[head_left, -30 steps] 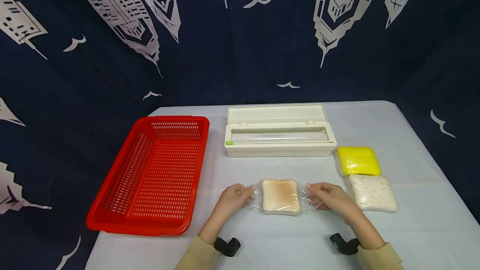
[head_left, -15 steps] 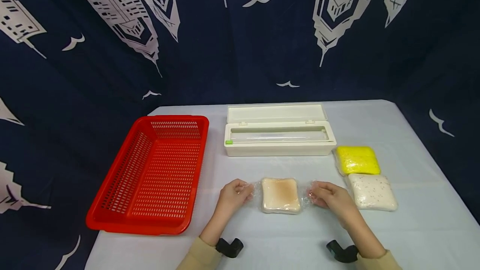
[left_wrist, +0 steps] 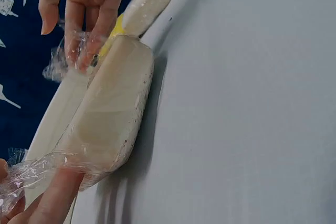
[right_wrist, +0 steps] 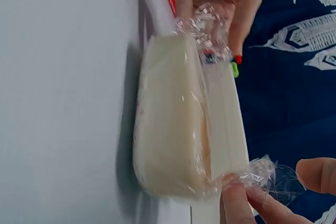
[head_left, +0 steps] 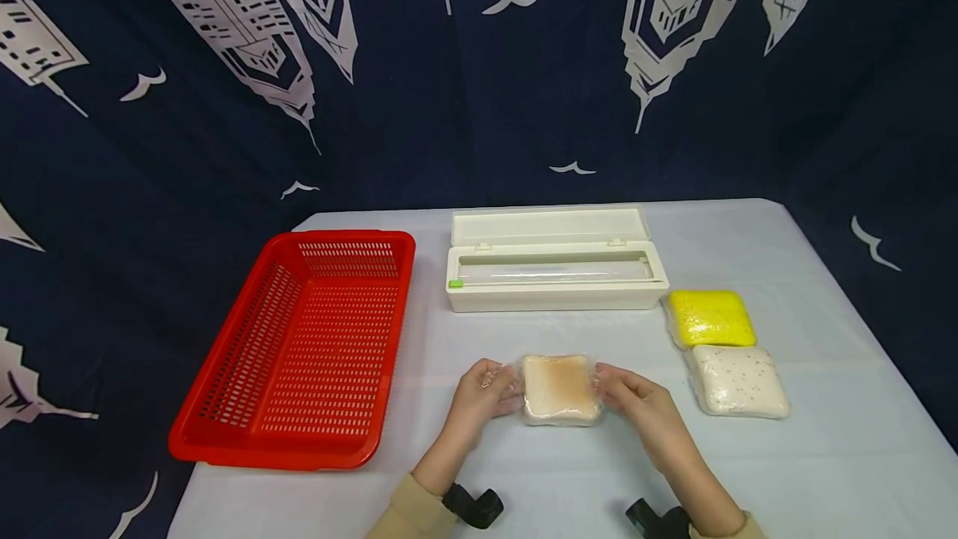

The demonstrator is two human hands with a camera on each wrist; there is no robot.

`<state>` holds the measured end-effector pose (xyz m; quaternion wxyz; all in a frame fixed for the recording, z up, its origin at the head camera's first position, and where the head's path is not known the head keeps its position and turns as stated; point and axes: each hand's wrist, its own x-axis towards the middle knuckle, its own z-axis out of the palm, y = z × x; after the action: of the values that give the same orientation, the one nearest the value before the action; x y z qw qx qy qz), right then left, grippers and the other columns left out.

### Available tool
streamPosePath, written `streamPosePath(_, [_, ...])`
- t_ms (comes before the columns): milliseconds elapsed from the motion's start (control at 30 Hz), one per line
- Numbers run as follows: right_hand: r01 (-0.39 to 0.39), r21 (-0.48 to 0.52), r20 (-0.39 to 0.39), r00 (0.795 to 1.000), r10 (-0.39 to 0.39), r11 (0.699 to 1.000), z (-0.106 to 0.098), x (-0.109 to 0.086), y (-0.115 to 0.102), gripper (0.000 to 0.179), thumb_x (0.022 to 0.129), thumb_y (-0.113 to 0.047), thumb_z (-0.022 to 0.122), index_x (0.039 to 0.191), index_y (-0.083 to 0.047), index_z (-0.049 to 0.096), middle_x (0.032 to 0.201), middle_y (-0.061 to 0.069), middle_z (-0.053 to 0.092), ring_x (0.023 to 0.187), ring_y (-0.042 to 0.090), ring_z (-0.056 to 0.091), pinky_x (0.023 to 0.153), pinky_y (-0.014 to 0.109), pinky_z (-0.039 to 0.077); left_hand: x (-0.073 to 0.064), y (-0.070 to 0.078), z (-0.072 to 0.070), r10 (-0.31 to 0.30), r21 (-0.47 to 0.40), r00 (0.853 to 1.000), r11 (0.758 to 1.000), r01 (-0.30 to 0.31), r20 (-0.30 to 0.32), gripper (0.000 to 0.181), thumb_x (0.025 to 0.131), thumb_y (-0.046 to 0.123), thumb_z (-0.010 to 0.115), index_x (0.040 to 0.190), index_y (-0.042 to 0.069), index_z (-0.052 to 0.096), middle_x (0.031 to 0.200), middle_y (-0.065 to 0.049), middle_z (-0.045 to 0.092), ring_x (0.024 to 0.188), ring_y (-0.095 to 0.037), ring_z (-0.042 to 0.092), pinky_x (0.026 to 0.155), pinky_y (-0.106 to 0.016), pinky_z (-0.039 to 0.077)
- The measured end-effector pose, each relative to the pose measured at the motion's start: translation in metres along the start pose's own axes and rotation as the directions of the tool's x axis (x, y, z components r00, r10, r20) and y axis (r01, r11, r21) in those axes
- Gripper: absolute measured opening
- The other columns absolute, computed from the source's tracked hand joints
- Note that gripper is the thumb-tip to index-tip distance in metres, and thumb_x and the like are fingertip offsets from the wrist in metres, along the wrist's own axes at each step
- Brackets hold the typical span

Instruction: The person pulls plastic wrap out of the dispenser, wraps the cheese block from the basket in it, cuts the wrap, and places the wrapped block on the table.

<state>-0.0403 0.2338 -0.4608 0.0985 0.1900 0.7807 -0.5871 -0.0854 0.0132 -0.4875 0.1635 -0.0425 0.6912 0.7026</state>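
Note:
A thick square of bread with a browned top [head_left: 560, 389] is covered in clear plastic wrap, near the front middle of the table. My left hand [head_left: 483, 396] is at its left side and holds the bunched wrap [right_wrist: 207, 30] of that end between thumb and fingers. At the right side, my right hand [head_left: 639, 410] touches the other loose end of wrap [left_wrist: 63, 59]. Its fingers [left_wrist: 105, 19] are extended and its thumb stands apart from them in the left wrist view. In both wrist views the wrap's ends stick out past the bread's sides.
A red plastic basket [head_left: 398, 339] stands on the left of the white table [head_left: 524, 489]. Behind the bread is a white wrap dispenser [head_left: 557, 299], its lid raised. To the right lie a yellow wrapped block [head_left: 711, 318] and a speckled wrapped block [head_left: 739, 381].
Both hands have moved inward to the bread's sides, the right hand farther to the left. The right thumb and fingers look closer to the bread. The bread has hardly moved.

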Motion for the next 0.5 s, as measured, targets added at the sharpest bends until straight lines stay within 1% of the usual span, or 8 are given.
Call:
streamPosePath(100, [0.052, -0.068, -0.037, 0.998, -0.055, 0.996, 0.011, -0.006, 0.000, 0.054, 0.100, -0.040, 0.054, 0.136, 0.000, 0.056, 0.136, 0.018, 0.060, 0.118, 0.030, 0.064, 0.102, 0.043, 0.049, 0.000, 0.000, 0.001, 0.004, 0.006, 1.000, 1.000, -0.004, 0.003, 0.023, 0.099, 0.015, 0.055, 0.106, -0.007, 0.052, 0.107, -0.029, 0.068, 0.096, -0.037, 0.072, 0.073, -0.037, 0.060])
streamPosePath(167, [0.115, -0.130, -0.067, 0.990, -0.124, 0.985, 0.020, -0.012, 0.000, 0.051, 0.100, -0.038, 0.054, 0.134, 0.000, 0.058, 0.134, 0.018, 0.061, 0.121, 0.034, 0.061, 0.102, 0.045, 0.049, 0.000, 0.000, 0.001, 0.008, 0.013, 1.000, 1.000, -0.008, 0.007, 0.024, 0.099, 0.015, 0.054, 0.106, -0.008, 0.052, 0.106, -0.029, 0.068, 0.096, -0.038, 0.072, 0.073, -0.037, 0.060])
streamPosePath(233, [0.211, -0.244, -0.082, 0.968, -0.237, 0.946, 0.032, -0.020, 0.000, 0.049, 0.100, -0.033, 0.056, 0.133, 0.003, 0.058, 0.136, 0.019, 0.059, 0.125, 0.037, 0.058, 0.101, 0.048, 0.048, 0.000, -0.001, 0.001, 0.010, 0.017, 1.000, 1.000, -0.011, 0.012, 0.024, 0.099, 0.015, 0.054, 0.106, -0.008, 0.052, 0.106, -0.030, 0.068, 0.096, -0.038, 0.072, 0.072, -0.036, 0.060])
streamPosePath(267, [0.267, -0.310, -0.083, 0.949, -0.305, 0.913, 0.038, -0.023, 0.001, 0.047, 0.098, -0.029, 0.060, 0.132, 0.004, 0.058, 0.137, 0.020, 0.058, 0.126, 0.038, 0.056, 0.101, 0.048, 0.048, -0.001, -0.001, 0.001, 0.008, 0.014, 1.000, 1.000, -0.008, 0.013, 0.024, 0.099, 0.015, 0.054, 0.106, -0.008, 0.052, 0.106, -0.030, 0.068, 0.097, -0.038, 0.071, 0.072, -0.036, 0.060])
streamPosePath(300, [0.325, -0.381, -0.079, 0.921, -0.381, 0.865, 0.044, -0.027, 0.002, 0.047, 0.096, -0.025, 0.064, 0.130, 0.007, 0.058, 0.138, 0.023, 0.056, 0.125, 0.040, 0.056, 0.099, 0.048, 0.049, -0.001, -0.001, 0.001, 0.010, 0.010, 1.000, 1.000, -0.010, 0.016, 0.024, 0.099, 0.015, 0.054, 0.107, -0.008, 0.052, 0.106, -0.030, 0.068, 0.097, -0.038, 0.071, 0.072, -0.036, 0.060])
streamPosePath(367, [0.417, -0.528, -0.047, 0.855, -0.516, 0.740, 0.057, -0.032, 0.006, 0.050, 0.090, -0.018, 0.070, 0.127, 0.013, 0.057, 0.137, 0.030, 0.053, 0.124, 0.045, 0.055, 0.097, 0.050, 0.048, -0.002, 0.000, 0.000, 0.014, 0.011, 1.000, 1.000, -0.014, 0.019, 0.025, 0.099, 0.015, 0.055, 0.107, -0.009, 0.053, 0.105, -0.029, 0.069, 0.097, -0.038, 0.072, 0.072, -0.034, 0.060])
streamPosePath(433, [0.459, -0.657, 0.000, 0.793, -0.609, 0.598, 0.069, -0.035, 0.012, 0.056, 0.087, -0.018, 0.073, 0.125, 0.018, 0.056, 0.136, 0.036, 0.049, 0.126, 0.050, 0.050, 0.100, 0.057, 0.044, -0.003, 0.001, 0.000, 0.012, 0.013, 1.000, 1.000, -0.012, 0.023, 0.025, 0.099, 0.015, 0.055, 0.107, -0.009, 0.053, 0.105, -0.028, 0.069, 0.097, -0.037, 0.072, 0.072, -0.033, 0.060])
streamPosePath(500, [0.461, -0.733, 0.042, 0.765, -0.643, 0.501, 0.078, -0.036, 0.016, 0.060, 0.087, -0.022, 0.073, 0.124, 0.021, 0.054, 0.137, 0.040, 0.046, 0.128, 0.053, 0.046, 0.102, 0.061, 0.041, -0.003, 0.001, 0.001, 0.010, 0.015, 1.000, 1.000, -0.011, 0.024, 0.025, 0.099, 0.015, 0.055, 0.107, -0.009, 0.053, 0.105, -0.028, 0.069, 0.096, -0.036, 0.072, 0.072, -0.033, 0.060])
